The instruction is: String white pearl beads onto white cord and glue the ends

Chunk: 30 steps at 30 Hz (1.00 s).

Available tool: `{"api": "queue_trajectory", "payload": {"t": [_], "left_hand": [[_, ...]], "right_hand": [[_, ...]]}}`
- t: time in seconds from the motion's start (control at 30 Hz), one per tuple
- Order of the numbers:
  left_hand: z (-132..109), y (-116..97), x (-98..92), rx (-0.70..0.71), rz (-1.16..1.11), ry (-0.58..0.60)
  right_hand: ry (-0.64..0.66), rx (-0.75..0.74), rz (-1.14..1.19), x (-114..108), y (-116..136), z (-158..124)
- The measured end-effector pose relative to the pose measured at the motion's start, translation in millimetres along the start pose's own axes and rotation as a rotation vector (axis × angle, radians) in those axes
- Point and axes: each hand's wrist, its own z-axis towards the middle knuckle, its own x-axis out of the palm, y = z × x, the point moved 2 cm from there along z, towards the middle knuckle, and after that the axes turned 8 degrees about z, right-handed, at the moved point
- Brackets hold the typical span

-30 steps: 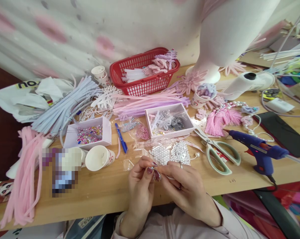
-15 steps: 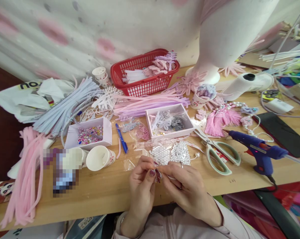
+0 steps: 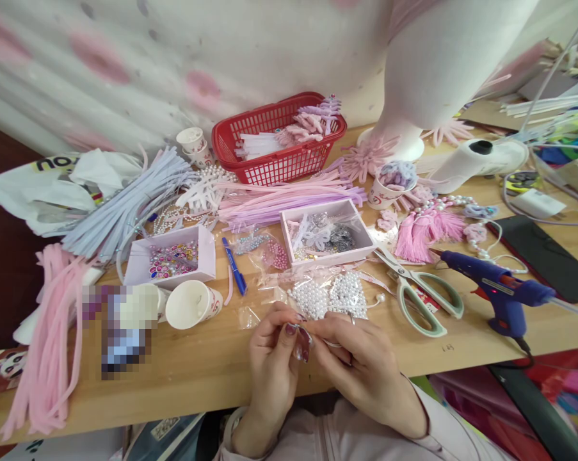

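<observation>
My left hand (image 3: 275, 349) and my right hand (image 3: 358, 352) meet fingertip to fingertip over the front edge of the table. Both are closed in a pinch around something small, mostly hidden by the fingers; a pale bit shows between the nails. A thin white strand appears to run by the right fingers. Just beyond the hands lies a clear bag of white pearl beads (image 3: 328, 296). Behind it stands a pale box (image 3: 296, 259) with bead pieces and white bows. A pair of scissors (image 3: 425, 298) with green-and-white handles lies to the right.
A blue glue gun (image 3: 502, 282) rests at the right near a dark phone (image 3: 548, 256). Left are paper cups (image 3: 187, 307), a box of gems (image 3: 205, 253), a blue pen (image 3: 234, 267) and pink fuzzy stems (image 3: 53, 339). A red basket (image 3: 279, 171) stands at the back.
The fingers have shifted slightly around the small thing, and a little more of the pale bit shows between the nails. Both hands stay in the same place.
</observation>
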Motion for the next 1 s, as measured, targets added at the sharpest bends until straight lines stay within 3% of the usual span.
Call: {"api": "queue_trajectory", "payload": {"t": [0.2,0.4,0.67,1.0], "left_hand": [[1,-2,-3.3,0.076,0.015,0.039],[1,-4,-15.2,0.204,0.199,0.089],[3,-4,-10.5,0.071,0.069,0.127],[3,-9,-18.1,0.119,0.125,0.267]], "right_hand": [[0.027,-0.008,0.007,2,-1,0],[0.032,0.085,0.080,0,-2,-1],[0.007,0.033,0.041,-1,-1,-3],[0.019,-0.019,0.039,-2,3,-6]]}}
